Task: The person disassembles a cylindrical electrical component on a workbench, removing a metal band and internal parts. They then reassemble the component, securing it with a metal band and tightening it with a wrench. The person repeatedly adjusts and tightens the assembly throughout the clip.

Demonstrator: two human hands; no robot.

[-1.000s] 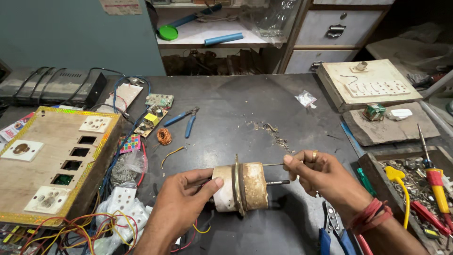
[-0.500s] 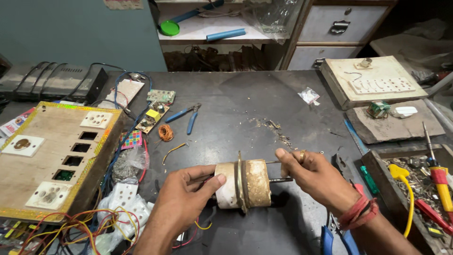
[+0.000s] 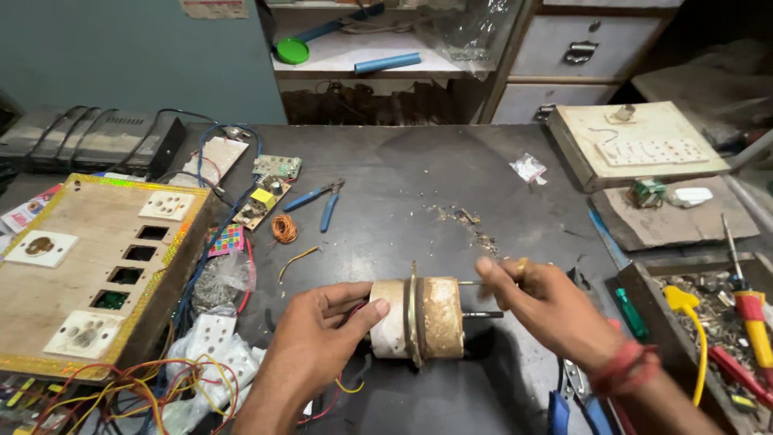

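Note:
A small rusty electric motor (image 3: 423, 318), cream and tan with a metal flange round its middle, lies sideways just above the dark worktable (image 3: 419, 193). My left hand (image 3: 318, 338) grips its left end, where thin coloured wires hang out. My right hand (image 3: 539, 302) pinches a long thin bolt (image 3: 471, 283) that sticks out of the motor's right side, above the short black shaft (image 3: 483, 314).
Blue-handled pliers (image 3: 318, 201), a copper wire coil (image 3: 283, 228) and circuit boards (image 3: 262, 197) lie at the back left. A wooden switchboard (image 3: 72, 266) and white sockets (image 3: 211, 350) fill the left. A tool tray (image 3: 725, 322) with screwdrivers stands at the right; blue-handled cutters (image 3: 576, 395) lie near my right wrist.
The motor and both hands have shifted slightly down and toward me in view. My right hand's fingers have slid along the bolt, closer to the motor body.

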